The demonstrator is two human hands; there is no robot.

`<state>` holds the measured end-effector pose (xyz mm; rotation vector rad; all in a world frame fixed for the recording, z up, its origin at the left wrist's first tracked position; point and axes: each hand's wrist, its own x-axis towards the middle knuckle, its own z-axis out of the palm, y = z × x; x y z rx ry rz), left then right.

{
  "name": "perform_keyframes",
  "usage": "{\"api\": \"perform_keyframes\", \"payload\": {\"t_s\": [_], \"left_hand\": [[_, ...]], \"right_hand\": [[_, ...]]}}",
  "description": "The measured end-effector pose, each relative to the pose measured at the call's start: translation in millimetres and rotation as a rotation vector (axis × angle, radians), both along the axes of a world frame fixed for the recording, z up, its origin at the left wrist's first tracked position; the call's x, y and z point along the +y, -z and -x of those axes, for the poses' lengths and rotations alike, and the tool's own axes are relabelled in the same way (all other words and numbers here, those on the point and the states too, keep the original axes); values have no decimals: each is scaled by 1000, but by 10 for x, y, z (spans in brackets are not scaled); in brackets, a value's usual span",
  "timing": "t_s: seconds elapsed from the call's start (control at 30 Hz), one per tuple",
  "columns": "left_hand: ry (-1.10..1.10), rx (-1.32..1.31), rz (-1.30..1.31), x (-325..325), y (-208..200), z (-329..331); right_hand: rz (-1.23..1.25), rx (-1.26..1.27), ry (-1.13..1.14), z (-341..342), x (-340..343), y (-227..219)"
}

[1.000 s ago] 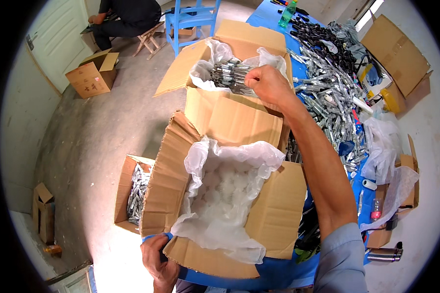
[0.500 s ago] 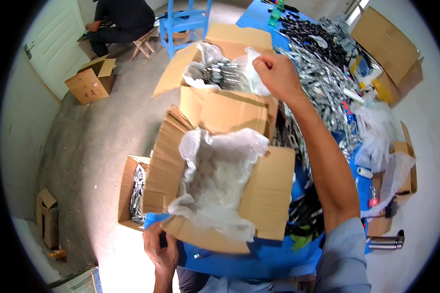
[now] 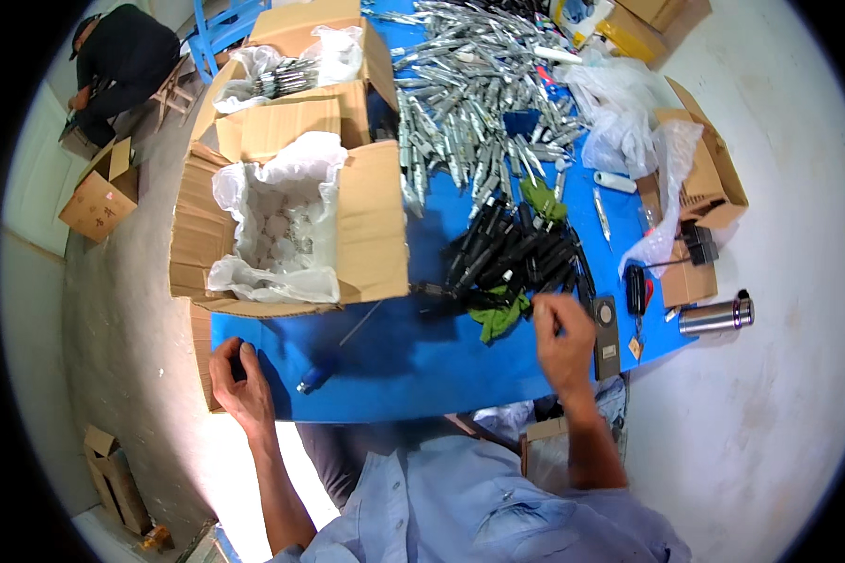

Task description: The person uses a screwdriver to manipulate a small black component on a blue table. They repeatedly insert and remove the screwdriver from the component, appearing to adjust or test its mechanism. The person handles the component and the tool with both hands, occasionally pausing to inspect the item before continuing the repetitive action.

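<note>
My left hand rests at the front left edge of the blue-covered table, its fingers loosely curled with nothing visible in them. Over the table's right part, my right hand is closed, thumb against fingers; whether it holds anything is hidden. Just beyond it lies a pile of black-handled tools with a green cloth among them. A screwdriver with a blue handle lies between my hands. An open carton, lined with white plastic and holding small pale pieces, stands beyond my left hand.
Behind that carton stands another open carton holding metal parts. A heap of silvery metal tools covers the far table. At right are a grey box-shaped device, a steel flask and plastic bags. A person sits far left.
My right hand has come back from the far carton's plastic liner to the near right of the table. My left hand stays by the table's left edge. The view has shifted right.
</note>
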<state>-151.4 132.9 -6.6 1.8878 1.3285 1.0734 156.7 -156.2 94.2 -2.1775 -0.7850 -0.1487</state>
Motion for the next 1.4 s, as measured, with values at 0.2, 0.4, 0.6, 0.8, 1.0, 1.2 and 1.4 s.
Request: {"api": "perform_keyframes", "payload": {"t_s": [0.2, 0.4, 0.6, 0.8, 1.0, 1.2, 1.4], "left_hand": [[4, 14, -34, 45, 54, 34], [-3, 7, -27, 62, 94, 3], [-11, 3, -13, 91, 153, 51], [15, -4, -43, 101, 182, 44], [5, 62, -112, 71, 108, 13], [-11, 100, -12, 98, 100, 31], [-16, 97, 39, 83, 70, -6]], "right_hand": [[2, -51, 88, 571, -674, 798], [4, -174, 131, 525, -618, 931], [1, -282, 129, 523, -621, 999], [-37, -355, 104, 490, -649, 989], [-62, -362, 88, 485, -647, 987], [-63, -302, 108, 495, -643, 965], [-149, 15, 67, 438, -583, 609]]}}
